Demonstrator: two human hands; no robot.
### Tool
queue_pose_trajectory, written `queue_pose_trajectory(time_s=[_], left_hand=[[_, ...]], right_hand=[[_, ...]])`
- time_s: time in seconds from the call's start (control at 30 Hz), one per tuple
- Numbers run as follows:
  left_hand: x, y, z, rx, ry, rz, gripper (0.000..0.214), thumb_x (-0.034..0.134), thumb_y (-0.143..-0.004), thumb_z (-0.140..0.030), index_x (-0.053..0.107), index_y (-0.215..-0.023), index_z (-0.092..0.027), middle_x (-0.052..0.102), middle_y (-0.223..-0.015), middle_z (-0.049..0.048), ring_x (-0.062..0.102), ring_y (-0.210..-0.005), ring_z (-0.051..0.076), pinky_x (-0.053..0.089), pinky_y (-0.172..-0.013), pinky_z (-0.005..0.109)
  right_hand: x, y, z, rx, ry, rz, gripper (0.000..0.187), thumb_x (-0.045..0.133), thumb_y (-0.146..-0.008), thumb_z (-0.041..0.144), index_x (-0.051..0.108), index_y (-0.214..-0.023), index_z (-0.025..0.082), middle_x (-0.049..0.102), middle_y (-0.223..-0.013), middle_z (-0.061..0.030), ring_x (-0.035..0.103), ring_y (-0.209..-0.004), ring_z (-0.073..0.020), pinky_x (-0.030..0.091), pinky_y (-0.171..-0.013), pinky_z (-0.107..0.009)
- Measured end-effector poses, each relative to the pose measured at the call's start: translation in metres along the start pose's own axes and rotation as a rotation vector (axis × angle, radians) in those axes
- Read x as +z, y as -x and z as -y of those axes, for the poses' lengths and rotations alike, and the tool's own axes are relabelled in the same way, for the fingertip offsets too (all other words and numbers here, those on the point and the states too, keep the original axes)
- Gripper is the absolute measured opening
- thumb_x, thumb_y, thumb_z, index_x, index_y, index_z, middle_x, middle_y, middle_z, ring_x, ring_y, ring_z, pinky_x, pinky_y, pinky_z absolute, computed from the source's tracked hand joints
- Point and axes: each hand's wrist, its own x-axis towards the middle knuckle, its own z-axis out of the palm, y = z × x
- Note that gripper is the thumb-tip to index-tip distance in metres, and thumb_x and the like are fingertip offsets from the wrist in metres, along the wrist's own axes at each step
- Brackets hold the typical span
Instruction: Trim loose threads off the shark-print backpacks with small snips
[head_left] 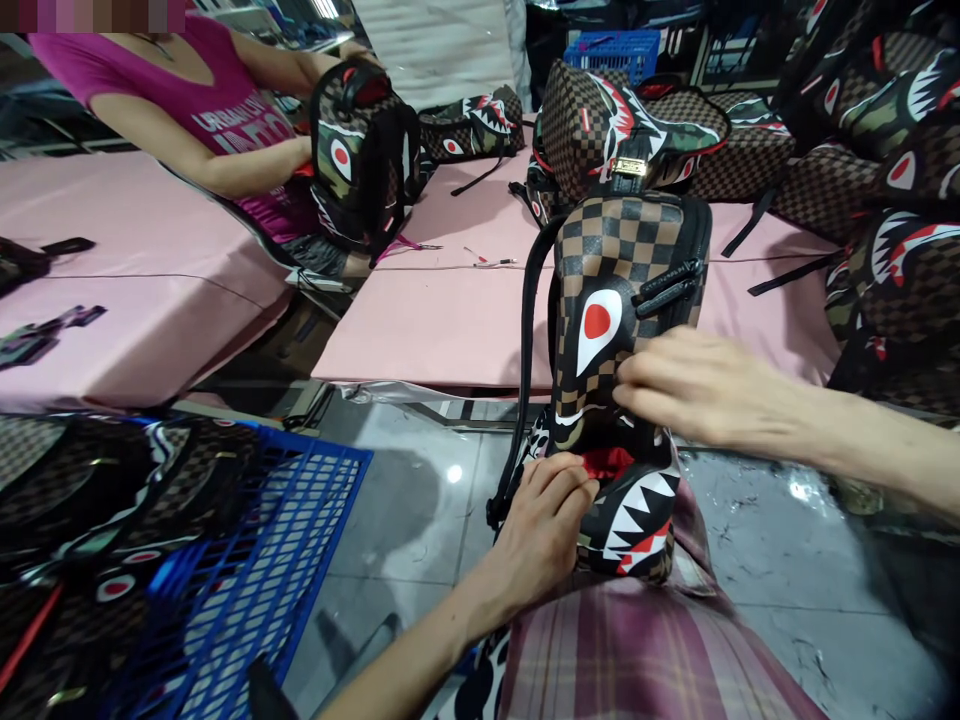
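A brown-and-black checkered backpack (619, 240) with a printed eye and shark teeth stands upright on my lap, leaning against the pink table edge. Its lower front pocket gapes, and red lining (609, 463) shows inside. My left hand (551, 510) is closed on the left edge of that opening, thumb hidden. Level with the backpack's middle, my right hand (675, 385) has its fingers curled together against the front, just above the pocket; the fingertips are slightly blurred and what they pinch is hidden. Above it is a closed black zipper (667, 288). A black strap (529, 330) hangs down the left side.
Several similar bags (585, 130) crowd the back and right of the pink table (420, 330). Across it, a person in a pink shirt (187, 110) handles another backpack (360, 160). At lower left, a blue crate (300, 520) holds more bags. Thread snips and scraps lie on the table.
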Motion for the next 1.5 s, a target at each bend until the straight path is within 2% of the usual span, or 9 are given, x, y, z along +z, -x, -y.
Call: queue_pose_trajectory(time_s=[0.13, 0.3, 0.5, 0.7, 0.83, 1.03, 1.2, 1.33, 1.5], left_hand=[[-0.004, -0.003, 0.001, 0.028, -0.022, 0.05, 0.028, 0.041, -0.083, -0.002, 0.055, -0.105, -0.012, 0.062, -0.097, 0.0082, 0.049, -0.105, 0.02, 0.042, -0.089, 0.036], [-0.028, -0.017, 0.007, 0.176, -0.149, 0.207, 0.022, 0.044, -0.086, -0.011, 0.056, -0.104, -0.011, 0.063, -0.098, 0.0086, 0.052, -0.104, 0.021, 0.045, -0.083, 0.035], [-0.069, -0.083, 0.013, 0.417, -0.252, 0.542, 0.021, 0.04, -0.09, -0.011, 0.06, -0.095, -0.014, 0.062, -0.095, 0.0055, 0.057, -0.069, 0.011, 0.043, -0.056, 0.022], [-0.031, -0.131, 0.014, 0.822, -0.382, 0.912, 0.022, 0.053, -0.079, -0.008, 0.061, -0.06, -0.015, 0.061, -0.066, 0.0038, 0.053, -0.053, 0.015, 0.028, -0.041, 0.029], [-0.006, -0.139, 0.014, 0.892, -0.362, 1.067, 0.031, 0.051, -0.077, -0.004, 0.056, -0.048, -0.015, 0.055, -0.049, 0.0043, 0.047, -0.043, 0.014, 0.023, -0.04, 0.028], [-0.012, -0.141, 0.021, 0.884, -0.352, 0.947, 0.027, 0.053, -0.076, -0.004, 0.054, -0.052, -0.014, 0.054, -0.051, 0.0033, 0.045, -0.043, 0.012, 0.023, -0.041, 0.028], [-0.094, -0.14, 0.028, 0.689, -0.548, 0.483, 0.028, 0.034, -0.089, -0.007, 0.056, -0.072, -0.014, 0.053, -0.065, 0.0019, 0.047, -0.055, 0.011, 0.033, -0.054, 0.025], [-0.153, -0.118, 0.032, 0.348, -0.894, 0.343, 0.053, 0.019, -0.097, -0.027, 0.046, -0.054, -0.014, 0.038, -0.051, -0.0004, 0.033, -0.044, 0.008, 0.022, -0.049, 0.023], [-0.106, -0.108, 0.008, 0.411, -0.668, 0.465, 0.026, 0.041, -0.091, -0.02, 0.057, -0.072, -0.014, 0.05, -0.065, 0.0019, 0.044, -0.054, 0.011, 0.023, -0.047, 0.024]], right_hand=[[-0.017, 0.034, 0.015, 0.426, -0.214, -0.068, 0.032, 0.048, -0.089, 0.038, 0.051, -0.112, 0.016, 0.057, -0.094, -0.0072, 0.054, -0.075, -0.0153, 0.041, -0.057, -0.026], [0.019, 0.048, 0.063, 0.342, -0.282, 0.114, 0.029, 0.043, -0.086, 0.014, 0.054, -0.112, 0.019, 0.055, -0.066, 0.0011, 0.046, -0.051, -0.0111, 0.03, -0.049, -0.025], [0.042, 0.047, 0.087, 0.321, -0.454, 0.007, 0.02, 0.037, -0.09, 0.014, 0.056, -0.083, 0.016, 0.053, -0.064, 0.0005, 0.045, -0.055, -0.0117, 0.029, -0.053, -0.027], [0.046, 0.05, 0.088, 0.302, -0.452, -0.051, 0.02, 0.036, -0.085, 0.01, 0.052, -0.076, 0.016, 0.05, -0.062, 0.0004, 0.04, -0.054, -0.0126, 0.023, -0.052, -0.028], [0.049, 0.048, 0.087, 0.298, -0.469, -0.044, 0.019, 0.036, -0.084, 0.01, 0.053, -0.077, 0.016, 0.05, -0.062, 0.0004, 0.04, -0.054, -0.0126, 0.023, -0.052, -0.028], [0.053, 0.052, 0.085, 0.289, -0.463, -0.11, 0.016, 0.039, -0.084, 0.009, 0.054, -0.082, 0.016, 0.05, -0.062, 0.001, 0.041, -0.054, -0.0123, 0.024, -0.052, -0.027], [0.053, 0.056, 0.085, 0.312, -0.482, -0.126, 0.017, 0.038, -0.084, 0.009, 0.054, -0.083, 0.015, 0.049, -0.062, 0.0008, 0.042, -0.053, -0.0128, 0.026, -0.052, -0.028], [0.054, 0.056, 0.084, 0.305, -0.475, -0.122, 0.017, 0.038, -0.085, 0.008, 0.054, -0.085, 0.015, 0.051, -0.062, 0.0008, 0.043, -0.054, -0.0124, 0.027, -0.053, -0.027], [0.053, 0.057, 0.081, 0.279, -0.451, -0.123, 0.017, 0.038, -0.086, 0.012, 0.053, -0.079, 0.016, 0.052, -0.062, 0.0002, 0.042, -0.054, -0.0127, 0.026, -0.053, -0.027]])
